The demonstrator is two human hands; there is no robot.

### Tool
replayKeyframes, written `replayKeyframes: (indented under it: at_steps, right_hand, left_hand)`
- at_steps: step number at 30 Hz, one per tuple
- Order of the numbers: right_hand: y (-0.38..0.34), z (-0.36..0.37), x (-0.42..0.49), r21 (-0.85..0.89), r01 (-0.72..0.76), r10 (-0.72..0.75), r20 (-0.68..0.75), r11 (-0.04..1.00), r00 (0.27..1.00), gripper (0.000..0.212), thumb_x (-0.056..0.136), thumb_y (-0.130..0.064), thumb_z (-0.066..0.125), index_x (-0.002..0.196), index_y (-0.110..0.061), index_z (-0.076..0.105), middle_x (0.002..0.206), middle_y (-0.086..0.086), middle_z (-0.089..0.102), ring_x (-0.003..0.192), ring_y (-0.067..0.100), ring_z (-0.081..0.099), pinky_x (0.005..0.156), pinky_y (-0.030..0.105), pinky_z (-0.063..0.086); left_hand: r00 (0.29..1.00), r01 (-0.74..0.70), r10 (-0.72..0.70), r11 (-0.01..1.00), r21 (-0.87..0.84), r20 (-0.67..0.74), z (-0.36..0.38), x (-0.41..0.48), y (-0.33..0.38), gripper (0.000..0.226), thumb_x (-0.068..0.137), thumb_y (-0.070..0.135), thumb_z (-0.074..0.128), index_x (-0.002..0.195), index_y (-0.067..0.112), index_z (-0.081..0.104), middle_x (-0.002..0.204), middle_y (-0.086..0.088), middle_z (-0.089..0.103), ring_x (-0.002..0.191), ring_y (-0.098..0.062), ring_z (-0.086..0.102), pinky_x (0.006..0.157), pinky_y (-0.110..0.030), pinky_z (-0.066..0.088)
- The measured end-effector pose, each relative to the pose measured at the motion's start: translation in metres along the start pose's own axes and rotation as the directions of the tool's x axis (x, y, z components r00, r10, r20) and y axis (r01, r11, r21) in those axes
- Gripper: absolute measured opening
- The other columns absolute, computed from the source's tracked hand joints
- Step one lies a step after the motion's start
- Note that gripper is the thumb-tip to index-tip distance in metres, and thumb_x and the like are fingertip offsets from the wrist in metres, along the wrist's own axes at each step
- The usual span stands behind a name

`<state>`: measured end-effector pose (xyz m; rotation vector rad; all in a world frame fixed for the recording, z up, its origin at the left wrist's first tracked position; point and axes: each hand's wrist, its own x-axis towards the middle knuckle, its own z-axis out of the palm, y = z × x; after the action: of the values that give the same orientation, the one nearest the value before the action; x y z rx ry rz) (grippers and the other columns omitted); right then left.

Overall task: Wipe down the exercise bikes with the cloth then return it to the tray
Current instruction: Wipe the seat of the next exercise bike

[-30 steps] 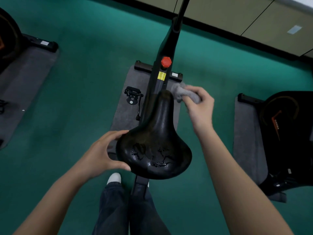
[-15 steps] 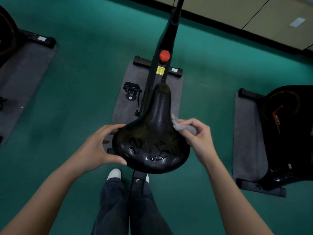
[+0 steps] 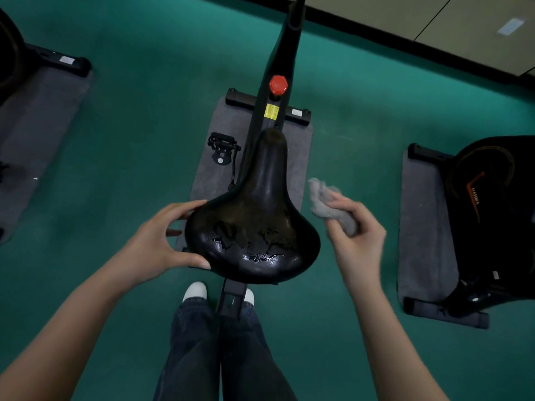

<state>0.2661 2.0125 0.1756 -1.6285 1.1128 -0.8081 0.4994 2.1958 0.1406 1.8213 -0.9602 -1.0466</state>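
While the left hand (image 3: 157,244) grips the left edge of the black saddle (image 3: 254,224) with curled fingers (image 3: 188,208), the right hand (image 3: 357,241) holds the grey cloth (image 3: 328,205) bunched in its fingers, just beside the saddle, not touching it.

The right hand (image 3: 357,241) and cloth (image 3: 330,205) (loose end especially) look blurred.
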Motion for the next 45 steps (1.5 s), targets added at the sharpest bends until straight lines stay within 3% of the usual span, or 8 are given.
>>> replayKeyframes:
  at_steps: [8, 12, 15, 21, 25, 30, 38, 45]
  right_hand:
    - [0.000, 0.020, -0.072, -0.203, 0.369, -0.353, 0.113, 0.907, 0.929, 0.026, 0.065, 0.017, 0.063, 0.080, -0.003, 0.070, 0.107, -0.002, 0.069, 0.106, 0.013, 0.064, 0.096, 0.025, 0.046]
    - [-0.005, 0.012, -0.056, -0.085, 0.241, -0.239, 0.039, 0.967, 0.970, 0.031, 0.068, 0.018, 0.060, 0.087, -0.005, 0.070, 0.102, 0.007, 0.071, 0.105, 0.016, 0.066, 0.092, 0.029, 0.050]
    - [-0.005, 0.017, -0.035, -0.159, 0.178, -0.183, -0.017, 0.971, 0.983, 0.032, 0.071, 0.022, 0.060, 0.090, -0.002, 0.069, 0.107, 0.009, 0.069, 0.107, 0.015, 0.064, 0.096, 0.032, 0.050]
    - [-0.005, 0.019, -0.075, -0.172, 0.331, -0.322, 0.077, 0.928, 0.944, 0.029, 0.067, 0.014, 0.062, 0.086, -0.005, 0.071, 0.105, 0.002, 0.069, 0.103, 0.014, 0.064, 0.092, 0.024, 0.049]
    - [-0.010, 0.015, -0.055, -0.110, 0.290, -0.290, 0.014, 0.951, 0.957, 0.031, 0.070, 0.015, 0.062, 0.092, -0.006, 0.070, 0.104, 0.008, 0.069, 0.105, 0.016, 0.065, 0.092, 0.029, 0.050]
    - [-0.007, 0.024, -0.036, -0.232, 0.182, -0.185, 0.010, 0.955, 0.983, 0.030, 0.074, 0.015, 0.066, 0.097, -0.004, 0.070, 0.110, 0.008, 0.068, 0.111, 0.014, 0.062, 0.100, 0.036, 0.048]
    - [-0.015, 0.028, -0.036, -0.295, 0.192, -0.200, 0.005, 0.936, 0.980, 0.018, 0.074, -0.013, 0.081, 0.088, -0.008, 0.071, 0.099, 0.001, 0.069, 0.099, 0.011, 0.063, 0.094, 0.018, 0.046]
    - [-0.020, 0.028, -0.054, -0.344, 0.243, -0.253, 0.017, 0.907, 0.967, 0.017, 0.070, 0.004, 0.079, 0.081, -0.005, 0.071, 0.094, -0.003, 0.069, 0.091, 0.015, 0.065, 0.087, 0.018, 0.048]
  left_hand:
    - [1.000, 0.007, -0.007, 1.000, 0.001, -0.017, 0.003, -0.002, -0.001, 0.091, 0.040, 0.045, 0.084, 0.123, 0.049, 0.047, 0.124, 0.019, 0.053, 0.117, 0.002, 0.050, 0.090, -0.020, 0.041]
    - [1.000, 0.007, -0.007, 1.000, 0.007, -0.021, 0.002, -0.003, 0.000, 0.091, 0.040, 0.046, 0.083, 0.123, 0.051, 0.047, 0.124, 0.021, 0.052, 0.116, 0.004, 0.050, 0.090, -0.018, 0.041]
    - [1.000, 0.007, -0.007, 1.000, 0.012, -0.020, 0.003, -0.002, 0.000, 0.090, 0.041, 0.047, 0.083, 0.123, 0.053, 0.047, 0.125, 0.023, 0.051, 0.117, 0.003, 0.050, 0.092, -0.020, 0.042]
    - [1.000, 0.001, -0.001, 1.000, 0.005, -0.025, 0.004, -0.004, 0.000, 0.089, 0.042, 0.045, 0.083, 0.123, 0.053, 0.046, 0.125, 0.024, 0.051, 0.116, 0.003, 0.050, 0.091, -0.021, 0.043]
    - [1.000, 0.013, -0.013, 1.000, 0.001, -0.019, 0.004, -0.004, 0.001, 0.089, 0.042, 0.045, 0.083, 0.123, 0.054, 0.046, 0.123, 0.028, 0.050, 0.114, 0.009, 0.049, 0.090, -0.018, 0.043]
    - [0.999, 0.031, -0.031, 0.999, 0.006, -0.021, 0.004, -0.006, 0.002, 0.090, 0.043, 0.045, 0.083, 0.124, 0.053, 0.045, 0.124, 0.025, 0.050, 0.113, 0.009, 0.049, 0.088, -0.016, 0.042]
    - [0.999, 0.042, -0.042, 0.999, 0.007, -0.012, 0.004, -0.006, 0.004, 0.090, 0.043, 0.043, 0.082, 0.124, 0.051, 0.044, 0.123, 0.025, 0.049, 0.109, 0.013, 0.049, 0.083, -0.007, 0.039]
    - [0.999, 0.035, -0.035, 0.999, 0.020, -0.018, 0.003, -0.006, 0.004, 0.089, 0.043, 0.043, 0.083, 0.123, 0.053, 0.045, 0.123, 0.027, 0.049, 0.107, 0.011, 0.052, 0.087, -0.013, 0.041]
